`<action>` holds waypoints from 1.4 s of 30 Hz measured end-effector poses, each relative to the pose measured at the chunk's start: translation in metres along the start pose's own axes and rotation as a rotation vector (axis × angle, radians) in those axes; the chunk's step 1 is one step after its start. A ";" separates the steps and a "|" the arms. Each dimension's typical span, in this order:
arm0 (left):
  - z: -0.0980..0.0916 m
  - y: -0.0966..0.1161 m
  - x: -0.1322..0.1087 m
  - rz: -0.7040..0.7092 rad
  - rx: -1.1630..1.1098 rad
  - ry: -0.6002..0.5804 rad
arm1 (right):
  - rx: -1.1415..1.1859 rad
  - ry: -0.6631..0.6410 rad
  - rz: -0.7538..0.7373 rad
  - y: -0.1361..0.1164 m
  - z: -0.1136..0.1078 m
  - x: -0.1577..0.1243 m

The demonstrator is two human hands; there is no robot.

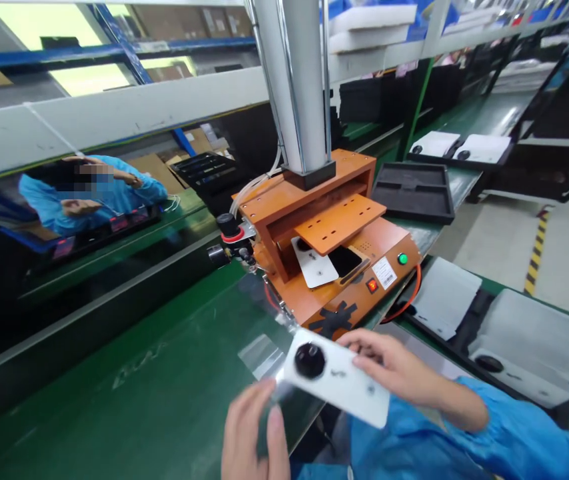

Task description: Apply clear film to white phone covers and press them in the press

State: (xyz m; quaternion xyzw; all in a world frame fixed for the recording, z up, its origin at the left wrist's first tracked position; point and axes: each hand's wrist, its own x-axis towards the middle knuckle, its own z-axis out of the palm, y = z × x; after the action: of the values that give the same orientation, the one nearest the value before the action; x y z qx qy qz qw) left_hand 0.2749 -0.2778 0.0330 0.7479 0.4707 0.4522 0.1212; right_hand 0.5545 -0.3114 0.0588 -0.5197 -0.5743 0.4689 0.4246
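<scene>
The white cover (pixel 337 380), with its round black lens ring (pixel 309 360) facing up, is held in the air over the near edge of the green counter (pixel 139 373), just in front of the orange press (pixel 284 200); the right hand (pixel 394 373) grips its far right edge with fingers curled over the top, and the left hand (pixel 252 433) has its fingers closed on the near left corner, thumb lying along the edge; a scrap of clear film (pixel 259 353) lies on the counter just left of the cover; the press's bay is already occupied, with a second white plate (pixel 314 263) and a dark panel (pixel 344 260) side by side under the raised orange platen, which stands apart from them; the green button (pixel 403 259) and red button (pixel 372 285) on the front are untouched by either hand; so the work looks midway, one piece seated in the machine and unpressed at this moment, another in hand and not yet set down anywhere; to the right, a tray of white sheets (pixel 524 347) lies near, and an empty-looking black tray (pixel 414 193) sits farther back; a person in a blue coat (pixel 89 193) is at the far left.
</scene>
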 end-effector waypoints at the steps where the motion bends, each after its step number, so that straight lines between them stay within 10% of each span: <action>1: 0.006 0.012 0.028 -0.037 -0.059 -0.122 | -0.012 0.102 0.008 -0.002 -0.018 -0.006; 4: 0.035 0.040 0.106 -0.165 -0.128 -0.385 | 0.048 0.435 0.042 -0.003 -0.070 -0.009; 7: 0.076 0.056 0.161 -0.165 0.092 -0.403 | 0.051 0.666 -0.038 -0.002 -0.109 0.019; 14: 0.138 0.067 0.201 -0.287 0.133 -0.393 | -0.351 0.720 -0.162 0.001 -0.147 0.127; 25: 0.041 0.056 0.039 -0.740 -0.748 -0.368 | -0.758 0.632 -0.044 0.001 -0.123 0.173; 33: 0.070 0.051 -0.056 -0.756 -0.914 -0.593 | -1.104 0.503 0.061 -0.006 -0.101 0.181; 42: 0.066 0.042 -0.057 -0.554 -0.695 -0.697 | -1.293 0.398 -0.105 -0.012 -0.088 0.184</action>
State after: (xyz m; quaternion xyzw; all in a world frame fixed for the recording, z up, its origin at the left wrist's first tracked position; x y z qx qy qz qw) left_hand 0.3441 -0.3305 -0.0106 0.6175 0.4052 0.2579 0.6229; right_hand 0.6198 -0.1200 0.0882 -0.7169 -0.6746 -0.0946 0.1484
